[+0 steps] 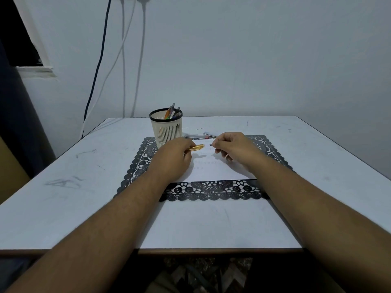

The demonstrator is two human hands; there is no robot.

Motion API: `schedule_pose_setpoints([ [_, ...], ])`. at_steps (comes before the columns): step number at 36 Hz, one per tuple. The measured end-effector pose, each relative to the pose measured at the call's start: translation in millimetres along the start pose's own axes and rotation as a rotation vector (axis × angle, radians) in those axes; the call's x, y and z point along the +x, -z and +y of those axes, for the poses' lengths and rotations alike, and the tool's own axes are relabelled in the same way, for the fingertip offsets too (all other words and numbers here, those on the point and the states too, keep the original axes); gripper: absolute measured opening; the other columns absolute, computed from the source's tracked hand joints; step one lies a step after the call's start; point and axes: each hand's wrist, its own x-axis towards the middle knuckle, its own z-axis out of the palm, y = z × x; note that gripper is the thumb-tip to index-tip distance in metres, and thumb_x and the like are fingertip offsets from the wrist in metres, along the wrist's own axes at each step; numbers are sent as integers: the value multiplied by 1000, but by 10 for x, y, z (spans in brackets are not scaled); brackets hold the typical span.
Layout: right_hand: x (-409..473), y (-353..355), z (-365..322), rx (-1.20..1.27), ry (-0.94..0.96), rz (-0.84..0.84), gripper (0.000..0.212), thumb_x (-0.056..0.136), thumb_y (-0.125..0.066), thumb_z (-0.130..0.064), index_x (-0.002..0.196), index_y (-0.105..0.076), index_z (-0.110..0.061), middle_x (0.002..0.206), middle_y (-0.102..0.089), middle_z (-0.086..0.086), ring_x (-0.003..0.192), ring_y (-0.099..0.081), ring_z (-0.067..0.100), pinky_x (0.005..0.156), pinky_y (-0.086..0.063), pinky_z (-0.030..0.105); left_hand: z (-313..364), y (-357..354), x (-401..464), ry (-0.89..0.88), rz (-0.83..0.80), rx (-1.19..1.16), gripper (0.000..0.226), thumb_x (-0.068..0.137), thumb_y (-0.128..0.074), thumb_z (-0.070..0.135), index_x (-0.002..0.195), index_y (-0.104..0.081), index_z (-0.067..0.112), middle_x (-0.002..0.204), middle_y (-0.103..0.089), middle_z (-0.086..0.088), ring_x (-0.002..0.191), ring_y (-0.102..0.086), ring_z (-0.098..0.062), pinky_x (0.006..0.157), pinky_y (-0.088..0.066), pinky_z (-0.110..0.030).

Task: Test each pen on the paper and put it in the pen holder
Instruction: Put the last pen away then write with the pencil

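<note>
The pen holder, a pale slotted cup with a dark rim, stands left of centre on the black lace mat, with a few pens already upright inside it. Just below and right of it, the left hand has its grip closed around an orange pen, whose free end points right, over the paper. Beyond the paper's far edge, near the middle of the frame, two more pens lie flat on the worktop, not yet tested by the look of it. Right of the orange pen, the right hand pinches a small dark piece, probably the pen's cap or its tip end; it is too small to tell which. The two pieces sit close together, apart by a small gap.

The step in hand seems to be uncapping the orange pen before a test, or capping it after one. To do it well, the hands should keep both pieces on one line and pull or push straight, low over the sheet. For a test, a short light stroke belongs on a bare patch away from the faint marks, then the pen goes tip down into the holder, clear of the ones already inside.
</note>
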Motion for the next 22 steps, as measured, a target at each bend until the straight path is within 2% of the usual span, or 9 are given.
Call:
schedule_pose_setpoints([
  [4,22,81,7,-145,21,69,12,96,-70,-24,87,-74,-17,81,-77,-2,53,-55,1,48,-40,15,-59,-31,15,18,-51,-60,41,96,-50,3,131,-68,13,112,-54,-2,103,-53,-19,85,-41,-30],
  [7,17,102,38,-171,25,87,13,97,-69,-22,88,-73,-14,79,-75,-2,49,-53,-3,43,-38,12,-96,-90,-2,-18,-67,-55,42,98,-51,-1,133,-68,13,105,-46,1,95,-48,-15,82,-39,-27],
  [10,17,119,69,-222,28,93,14,98,-68,-22,89,-73,-13,81,-74,-2,44,-51,-6,49,-38,18,-88,-100,-2,-73,-68,-54,38,98,-54,-1,129,-71,14,103,-51,-1,94,-52,-19,81,-44,-32],
  [12,25,130,75,-257,40,92,15,99,-68,-22,92,-74,-10,83,-74,-2,42,-50,-9,49,-35,16,-65,-77,10,-103,-73,-52,36,96,-58,-1,125,-72,14,107,-59,-3,97,-57,-20,85,-48,-33],
  [14,38,120,75,-300,52,84,15,98,-68,-23,92,-75,-11,83,-74,-7,47,-52,-13,50,-35,13,-35,-54,17,-114,-65,-61,33,94,-63,2,121,-74,17,105,-65,0,96,-60,-17,85,-48,-31],
  [16,45,96,72,-319,66,69,14,97,-69,-23,89,-75,-12,81,-73,-10,55,-56,-11,57,-37,17,0,-46,10,-99,-55,-84,29,91,-68,7,116,-75,20,98,-69,7,90,-60,-11,84,-51,-30],
  [19,33,58,83,-347,98,36,13,95,-70,-20,86,-75,-14,75,-70,-10,64,-57,-2,61,-39,20,26,-48,-2,-57,-121,-101,24,91,-71,14,112,-75,24,95,-67,14,89,-61,-7,85,-52,-30],
  [22,2,22,76,-379,136,-10,11,94,-71,-21,84,-76,-19,75,-70,-8,62,-56,-2,59,-39,16,-8,-21,0,-39,-189,-100,20,91,-73,25,110,-70,31,99,-59,15,91,-59,-6,81,-50,-28],
])
